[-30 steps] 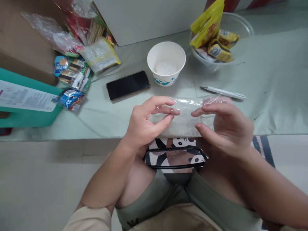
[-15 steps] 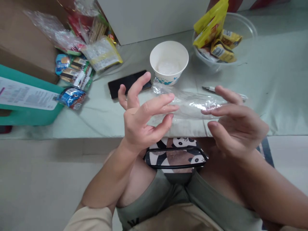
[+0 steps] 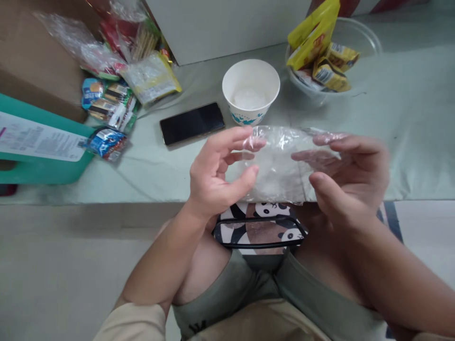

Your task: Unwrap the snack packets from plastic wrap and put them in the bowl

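A clear, crinkled plastic bag (image 3: pixel 279 166) spans the gap between my hands at the table's front edge. My left hand (image 3: pixel 222 173) is at the bag's left side, its fingers curved and its thumb apart from them; the fingertips meet the plastic. On the right, the fingers of my right hand (image 3: pixel 350 175) overlap the bag's edge and show through the film, with the thumb spread below. Whether the fingertips are inside or behind the plastic I cannot tell. Just beyond the bag stands a white paper cup (image 3: pixel 250 92) with a blue leaf pattern.
A black phone (image 3: pixel 192 123) lies left of the cup. Back right, a clear plastic bowl (image 3: pixel 371 42) holds yellow snack packets (image 3: pixel 330 73). Several snack packs (image 3: pixel 110 106), a teal container (image 3: pixel 67 166) and a cardboard box (image 3: pixel 35 57) are at the left. A panda-print item (image 3: pixel 261 227) is below the edge.
The plastic bag has gone from a long, flat strip to a broader, taller shape between my hands. My left fingers have curled down off the phone. The pen is now mostly hidden.
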The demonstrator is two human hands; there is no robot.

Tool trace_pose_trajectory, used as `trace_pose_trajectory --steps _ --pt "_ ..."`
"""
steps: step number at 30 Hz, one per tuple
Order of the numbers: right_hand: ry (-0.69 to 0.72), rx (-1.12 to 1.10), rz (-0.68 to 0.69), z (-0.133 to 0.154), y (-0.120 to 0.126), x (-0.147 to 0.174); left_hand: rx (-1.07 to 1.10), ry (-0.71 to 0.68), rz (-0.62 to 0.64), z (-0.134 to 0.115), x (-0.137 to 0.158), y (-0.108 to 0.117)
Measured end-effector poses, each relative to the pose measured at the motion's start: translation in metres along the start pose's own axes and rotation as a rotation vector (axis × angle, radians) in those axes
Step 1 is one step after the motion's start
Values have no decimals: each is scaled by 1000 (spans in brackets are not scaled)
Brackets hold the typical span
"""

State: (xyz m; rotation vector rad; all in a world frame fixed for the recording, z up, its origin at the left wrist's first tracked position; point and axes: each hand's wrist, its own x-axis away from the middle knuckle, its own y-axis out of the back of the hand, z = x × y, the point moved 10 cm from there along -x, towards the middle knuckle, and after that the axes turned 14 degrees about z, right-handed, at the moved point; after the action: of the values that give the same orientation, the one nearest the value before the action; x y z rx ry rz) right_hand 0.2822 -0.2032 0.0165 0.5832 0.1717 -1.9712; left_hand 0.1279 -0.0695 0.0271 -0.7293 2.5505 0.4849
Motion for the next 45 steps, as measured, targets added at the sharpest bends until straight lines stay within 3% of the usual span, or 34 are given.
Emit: trace_pose_trajectory --steps 7,10,13,15,20,24,27,32,38,45 --pt "-195 -5 29 -23 -4 1 353 442 -189 64 13 13" --pt "-202 37 6 -26 -5 0 638 664 -22 85 19 -14" --pt "-200 52 5 -29 -5 0 771 823 199 85 24 -46" --pt "-204 56 4 -35 -2 1 741 886 192 86 25 -49" --pt "-296 -25 -27 -67 14 3 681 899 30 88 20 -33" --pt "-637 -350 196 -102 -20 8 623 885 24 89 16 -21" --pt "-827 -405 286 -109 -38 14 615 877 3 92 16 -15" --pt "-831 -428 130 -114 -30 10 642 979 180 107 26 -32" --pt "-765 -281 252 -109 -33 1 459 882 107 107 12 -13" --pt "-781 -318 221 -105 -30 3 369 930 281 101 9 -15"
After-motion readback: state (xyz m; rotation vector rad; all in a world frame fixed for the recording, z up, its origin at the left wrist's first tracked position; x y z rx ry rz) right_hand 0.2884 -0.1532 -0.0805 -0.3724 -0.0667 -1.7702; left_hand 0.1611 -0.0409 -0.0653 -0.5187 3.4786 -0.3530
